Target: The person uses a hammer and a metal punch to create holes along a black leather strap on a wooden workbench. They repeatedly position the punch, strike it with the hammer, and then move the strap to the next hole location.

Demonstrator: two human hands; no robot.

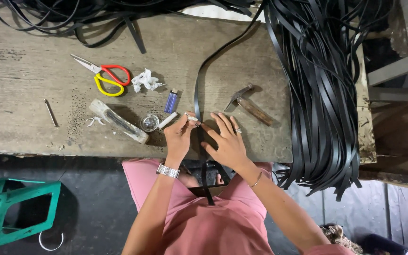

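The left hand (179,134) pinches a small metal piece (192,118) onto the black strap (197,94), which runs toward twelve o'clock across the worktop (24,80). The right hand (227,141) lies spread flat, pressing the strap down. A hammer (249,106) lies at two o'clock, scissors (107,78) at ten.

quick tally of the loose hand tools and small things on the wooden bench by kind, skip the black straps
scissors: 1
hammer: 1
lighter: 1
crumpled white paper: 1
wooden block: 1
nail: 1
small round tin: 1
total: 7
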